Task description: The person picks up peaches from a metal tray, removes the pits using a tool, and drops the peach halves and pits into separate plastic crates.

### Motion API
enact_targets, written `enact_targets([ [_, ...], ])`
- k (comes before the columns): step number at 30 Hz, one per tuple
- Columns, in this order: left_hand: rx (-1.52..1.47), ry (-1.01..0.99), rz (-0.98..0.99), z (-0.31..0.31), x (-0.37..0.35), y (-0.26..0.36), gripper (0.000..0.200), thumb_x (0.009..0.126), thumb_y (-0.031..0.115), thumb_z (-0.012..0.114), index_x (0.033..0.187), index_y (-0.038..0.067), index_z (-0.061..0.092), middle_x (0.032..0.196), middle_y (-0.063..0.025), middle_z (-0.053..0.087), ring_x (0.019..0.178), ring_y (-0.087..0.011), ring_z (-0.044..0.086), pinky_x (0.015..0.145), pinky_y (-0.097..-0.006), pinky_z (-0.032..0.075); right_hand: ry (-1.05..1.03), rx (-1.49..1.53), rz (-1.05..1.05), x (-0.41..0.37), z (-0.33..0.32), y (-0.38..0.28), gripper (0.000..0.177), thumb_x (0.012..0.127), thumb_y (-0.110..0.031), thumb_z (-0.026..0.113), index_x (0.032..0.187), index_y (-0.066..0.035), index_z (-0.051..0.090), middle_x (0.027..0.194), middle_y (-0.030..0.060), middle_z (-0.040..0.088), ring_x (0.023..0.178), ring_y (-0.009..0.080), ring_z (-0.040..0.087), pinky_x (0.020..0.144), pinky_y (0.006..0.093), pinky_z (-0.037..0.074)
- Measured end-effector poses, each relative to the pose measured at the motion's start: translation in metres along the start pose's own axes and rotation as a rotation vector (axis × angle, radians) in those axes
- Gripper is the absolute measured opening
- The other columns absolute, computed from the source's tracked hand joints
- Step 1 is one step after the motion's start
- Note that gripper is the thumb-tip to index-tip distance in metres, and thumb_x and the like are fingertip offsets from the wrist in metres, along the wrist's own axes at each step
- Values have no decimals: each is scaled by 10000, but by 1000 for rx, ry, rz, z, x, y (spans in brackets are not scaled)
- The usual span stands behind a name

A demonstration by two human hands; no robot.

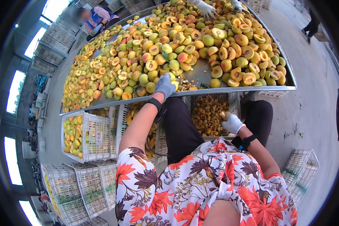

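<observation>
My left hand, in a grey glove, is closed at the near edge of the metal table. Its fingertips meet a yellow-green apricot; I cannot tell whether it grips that fruit or something hidden in the fist. Whole and halved apricots are heaped in front of it, with small pits scattered to its right. Lower down, my right hand wears a white glove and pinches a light orange apricot piece. It is over a crate of small brown-orange pieces between my knees.
Two gloved hands of another person reach into the far fruit. One more person stands at the table's far left. White crates of fruit stand at my left, more crates behind them, and another crate at right.
</observation>
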State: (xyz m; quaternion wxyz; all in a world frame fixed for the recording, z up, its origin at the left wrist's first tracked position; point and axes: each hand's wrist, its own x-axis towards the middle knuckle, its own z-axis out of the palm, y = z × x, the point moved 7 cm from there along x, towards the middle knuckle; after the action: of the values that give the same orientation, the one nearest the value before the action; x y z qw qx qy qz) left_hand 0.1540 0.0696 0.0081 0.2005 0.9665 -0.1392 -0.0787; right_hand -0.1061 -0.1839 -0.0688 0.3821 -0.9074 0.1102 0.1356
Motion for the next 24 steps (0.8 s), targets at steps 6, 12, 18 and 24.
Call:
enact_targets([
  [6,-906,-192,195,-34,-38,55,376,830,93,717,1174,-29,626,1048,-87,679,926,-174,659,795,-281,539,159,300,-53,-2,-30,-14,344,853,-250,682,1086,-8,609,887,229,674,857,380,666,756,413,522],
  [12,-1366,-441,179,18,-97,121,352,870,88,704,1196,-24,632,1090,-84,682,998,-165,656,894,-274,522,216,626,-226,-20,-71,-97,459,860,-239,744,1219,-8,577,1026,102,691,940,178,638,847,338,511],
  [18,-1187,108,276,39,-139,144,346,1062,231,375,1208,-10,576,1069,-123,664,997,-212,654,873,-335,554,98,694,-162,-12,-15,-89,443,874,-258,713,1212,-6,575,1059,136,687,983,216,655,853,358,512],
  [24,-1517,37,150,64,-130,132,339,1035,285,414,1066,-8,585,935,-120,646,874,-231,647,865,-360,566,231,192,-193,-39,-50,-103,361,881,-303,670,1073,-15,569,851,254,667,841,448,647,696,481,524],
])
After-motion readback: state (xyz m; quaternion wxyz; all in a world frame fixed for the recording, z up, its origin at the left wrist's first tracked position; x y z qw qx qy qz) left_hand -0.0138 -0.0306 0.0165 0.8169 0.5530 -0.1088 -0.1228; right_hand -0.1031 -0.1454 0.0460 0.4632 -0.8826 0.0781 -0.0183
